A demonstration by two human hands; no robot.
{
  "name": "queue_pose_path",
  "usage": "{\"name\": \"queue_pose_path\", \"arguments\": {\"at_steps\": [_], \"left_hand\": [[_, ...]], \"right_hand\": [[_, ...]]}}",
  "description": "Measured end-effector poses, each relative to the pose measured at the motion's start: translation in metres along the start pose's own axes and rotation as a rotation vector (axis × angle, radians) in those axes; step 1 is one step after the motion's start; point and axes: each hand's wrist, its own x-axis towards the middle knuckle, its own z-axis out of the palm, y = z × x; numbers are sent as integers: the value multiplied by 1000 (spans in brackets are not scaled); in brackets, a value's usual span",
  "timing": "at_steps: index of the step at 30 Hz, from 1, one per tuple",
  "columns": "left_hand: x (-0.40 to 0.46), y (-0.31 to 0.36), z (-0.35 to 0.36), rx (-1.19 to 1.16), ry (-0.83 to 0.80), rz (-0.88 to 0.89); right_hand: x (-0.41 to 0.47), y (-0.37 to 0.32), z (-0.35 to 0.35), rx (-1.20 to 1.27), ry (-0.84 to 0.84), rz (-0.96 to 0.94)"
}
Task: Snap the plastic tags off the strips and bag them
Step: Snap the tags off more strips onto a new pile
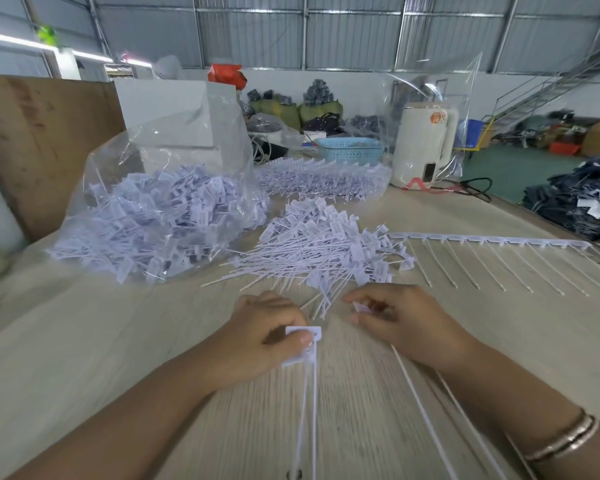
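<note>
two hands are at work low and centre on the table: your left hand pinches a short piece of tags by their flat heads, your right hand curls round another tag head. both sets of tails run straight back toward you, so the long axis lies fore and aft. the loose pile sits just ahead of your fingers, the open bag further ahead and left, nearer your left hand. an uncut strip lies to the right.

Bare table left of the hands; loose tag pile close ahead.
</note>
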Motion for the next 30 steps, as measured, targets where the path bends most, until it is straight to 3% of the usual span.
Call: {"name": "queue_pose_path", "arguments": {"at_steps": [3,7,15,20,30], "left_hand": [[2,2,3,91,58,-32],[2,2,3,12,155,-42],[7,18,15,-101,137,-12],[6,13,12,-286,198,-155],[6,6,11,-292,139,-221]], "right_hand": [[-1,-8,12,-44,-12,-70],[-3,-18,23,-33,-60,-138],[-5,-35,28,31,-8,-226],[-5,-31,18,-20,8,-217],[-1,-18,12,-65,-12,-207]]}}
